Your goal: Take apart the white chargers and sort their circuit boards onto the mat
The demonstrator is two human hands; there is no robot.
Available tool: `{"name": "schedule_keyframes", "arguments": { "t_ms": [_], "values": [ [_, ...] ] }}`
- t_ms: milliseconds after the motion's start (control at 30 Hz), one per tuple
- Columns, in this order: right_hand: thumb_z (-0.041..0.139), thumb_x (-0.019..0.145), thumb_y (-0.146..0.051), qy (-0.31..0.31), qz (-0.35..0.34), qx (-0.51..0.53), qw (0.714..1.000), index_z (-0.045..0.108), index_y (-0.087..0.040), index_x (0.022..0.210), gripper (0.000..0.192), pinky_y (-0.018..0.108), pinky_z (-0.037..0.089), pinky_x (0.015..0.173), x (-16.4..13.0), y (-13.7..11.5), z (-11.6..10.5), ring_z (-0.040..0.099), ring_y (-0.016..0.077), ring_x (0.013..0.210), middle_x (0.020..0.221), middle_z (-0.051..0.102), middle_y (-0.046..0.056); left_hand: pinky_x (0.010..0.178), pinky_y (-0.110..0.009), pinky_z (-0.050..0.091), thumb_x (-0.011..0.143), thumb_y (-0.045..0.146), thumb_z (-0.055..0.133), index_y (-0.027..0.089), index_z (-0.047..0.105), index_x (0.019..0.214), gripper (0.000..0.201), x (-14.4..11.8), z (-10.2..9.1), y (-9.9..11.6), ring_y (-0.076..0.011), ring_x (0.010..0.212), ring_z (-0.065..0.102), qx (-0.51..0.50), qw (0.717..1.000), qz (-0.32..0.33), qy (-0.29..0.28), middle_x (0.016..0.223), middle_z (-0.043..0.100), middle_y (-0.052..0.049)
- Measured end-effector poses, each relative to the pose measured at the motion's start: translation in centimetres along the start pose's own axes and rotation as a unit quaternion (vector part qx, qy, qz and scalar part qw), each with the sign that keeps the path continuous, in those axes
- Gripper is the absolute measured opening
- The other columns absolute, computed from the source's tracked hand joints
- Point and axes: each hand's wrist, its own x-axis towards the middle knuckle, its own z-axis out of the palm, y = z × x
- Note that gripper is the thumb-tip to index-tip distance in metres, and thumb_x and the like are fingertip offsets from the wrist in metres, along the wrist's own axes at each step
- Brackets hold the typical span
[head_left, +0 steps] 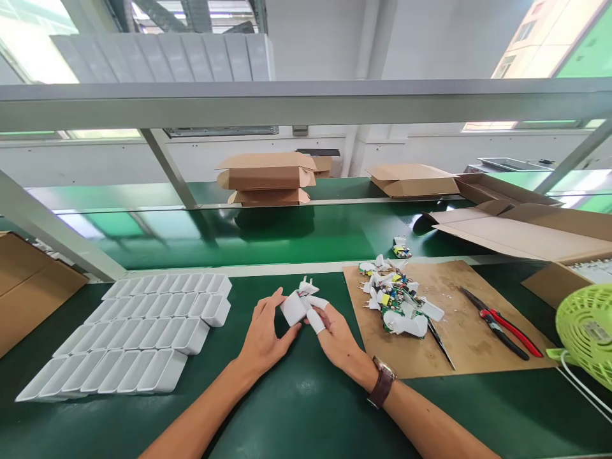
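Over the green worktop, my left hand point(266, 331) is closed on a white plastic charger housing point(292, 310), held between thumb and fingers. My right hand point(336, 335), with white covers on two fingertips and a watch at the wrist, grips a white plug piece point(307, 287) with two prongs pointing away from me. The two pieces meet or overlap between my hands; whether they are joined I cannot tell. To the left stand rows of white open housings point(157, 370). On the right lies a pile of circuit boards with white plugs point(396, 296).
Brown paper point(463, 357) lies under the pile, with red-and-black pliers point(500, 322) and tweezers point(440, 345) on it. A green fan point(586, 331) stands at the right edge. Cardboard boxes point(270, 178) sit behind, and a metal beam point(306, 105) crosses above.
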Motion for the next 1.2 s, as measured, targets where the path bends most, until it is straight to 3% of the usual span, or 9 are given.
{"name": "schedule_keyframes", "arguments": {
  "t_ms": [67,167,267,500,700,833,967,1067,1200],
  "values": [
    [0.046,0.102,-0.022,-0.001,-0.098,-0.105,0.99,0.056,-0.025,0.136,0.036,0.046,0.055,0.106,-0.2,-0.2,-0.1,0.064,0.023,0.122,0.135,0.064,0.011,0.095,-0.047,0.056,0.085,0.034,0.07,0.022,0.047,0.14,0.061,0.3,0.1,-0.5,-0.0281,0.108,0.065,-0.006,0.999,-0.039,-0.014,0.12,0.068,-0.011],
    [0.049,0.097,-0.011,0.01,-0.261,-0.23,0.938,0.048,-0.021,0.143,0.047,0.05,0.053,0.108,-0.5,-0.6,-0.2,0.057,0.0267,0.13,0.138,0.059,0.017,0.088,-0.043,0.058,0.082,0.039,0.069,0.022,0.05,0.136,0.06,1.7,0.4,-0.9,-0.0228,0.093,0.067,-0.047,0.993,-0.103,-0.02,0.114,0.069,-0.008],
    [0.049,0.094,-0.007,-0.005,-0.349,-0.278,0.895,0.044,-0.016,0.144,0.051,0.049,0.056,0.105,-0.6,-0.9,0.0,0.058,0.0278,0.128,0.133,0.061,0.02,0.089,-0.041,0.057,0.076,0.037,0.071,0.021,0.055,0.128,0.057,4.2,1.0,-1.0,-0.0217,0.09,0.068,-0.103,0.982,-0.145,-0.061,0.105,0.071,-0.005],
    [0.051,0.094,-0.01,-0.055,-0.391,-0.337,0.855,0.052,-0.01,0.134,0.04,0.045,0.057,0.103,-1.1,-0.8,0.2,0.06,0.0278,0.126,0.13,0.065,0.021,0.097,-0.044,0.054,0.068,0.035,0.08,0.019,0.064,0.117,0.054,9.6,4.9,-0.1,-0.0265,0.101,0.069,-0.098,0.979,-0.143,-0.107,0.11,0.072,-0.008],
    [0.054,0.086,-0.006,-0.066,-0.393,-0.36,0.843,0.058,-0.008,0.127,0.041,0.044,0.056,0.105,-1.0,-0.2,-0.1,0.061,0.0289,0.125,0.129,0.065,0.022,0.103,-0.048,0.052,0.07,0.027,0.08,0.018,0.062,0.127,0.06,9.5,6.3,0.4,-0.0291,0.111,0.068,-0.052,0.985,-0.118,-0.116,0.118,0.071,-0.011],
    [0.052,0.083,-0.002,-0.076,-0.404,-0.364,0.836,0.058,-0.008,0.127,0.045,0.045,0.056,0.103,-1.3,0.0,-0.1,0.06,0.03,0.126,0.131,0.064,0.022,0.112,-0.051,0.046,0.069,0.022,0.08,0.018,0.059,0.132,0.066,7.4,3.4,0.2,-0.0324,0.129,0.058,0.0,0.989,-0.099,-0.107,0.134,0.065,-0.014],
    [0.055,0.085,-0.004,-0.095,-0.401,-0.374,0.831,0.063,-0.009,0.12,0.036,0.044,0.055,0.104,-1.6,-0.4,0.0,0.058,0.0294,0.127,0.131,0.064,0.022,0.114,-0.055,0.042,0.086,0.028,0.067,0.022,0.062,0.128,0.043,4.5,-3.0,-0.5,-0.0334,0.134,0.053,0.169,0.985,0.029,-0.026,0.141,0.061,-0.014],
    [0.056,0.091,-0.012,-0.113,-0.39,-0.408,0.818,0.062,-0.009,0.123,0.033,0.04,0.054,0.103,-1.7,-0.7,0.1,0.057,0.0258,0.126,0.132,0.064,0.02,0.105,-0.06,0.048,0.093,0.04,0.059,0.021,0.069,0.107,0.026,2.4,-8.6,-2.1,-0.0385,0.126,0.057,0.322,0.941,0.08,0.073,0.129,0.066,-0.016],
    [0.059,0.092,-0.021,-0.14,-0.371,-0.47,0.789,0.069,-0.01,0.109,0.022,0.035,0.053,0.1,-1.0,-0.4,0.1,0.058,0.0241,0.121,0.136,0.062,0.016,0.098,-0.071,0.048,0.087,0.05,0.059,0.027,0.066,0.079,0.026,0.4,-12.6,-6.3,-0.0443,0.134,0.05,0.366,0.925,0.065,0.079,0.109,0.071,-0.006]
  ]
}}
